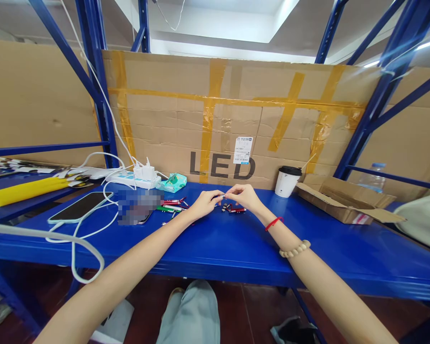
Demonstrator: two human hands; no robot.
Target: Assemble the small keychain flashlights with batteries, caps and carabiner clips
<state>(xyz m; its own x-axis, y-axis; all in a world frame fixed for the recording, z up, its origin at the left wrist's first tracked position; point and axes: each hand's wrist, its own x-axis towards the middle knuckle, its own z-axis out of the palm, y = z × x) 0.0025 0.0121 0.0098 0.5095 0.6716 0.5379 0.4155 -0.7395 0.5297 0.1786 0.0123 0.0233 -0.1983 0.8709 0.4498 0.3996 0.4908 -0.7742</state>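
Note:
My left hand [203, 202] and my right hand [246, 196] meet above the middle of the blue table, fingertips pinched together. Between them is a small silvery piece [222, 196], too small to name and partly covered by the fingers. Just below the right hand lies a short red metal tube [237, 210], with several tiny round parts [224, 207] beside it. To the left of my left hand, more slim metal pieces are loosely grouped, including a red one [171, 202] and a green one [169, 209]. The left hand hides part of this group.
A lidded paper cup [286, 182] and an open cardboard box [344, 203] stand on the right. On the left are a phone [79, 208] on a white cable, a power strip [138, 177] with chargers, and a green tissue pack [173, 182]. Cardboard [157, 129] walls the back.

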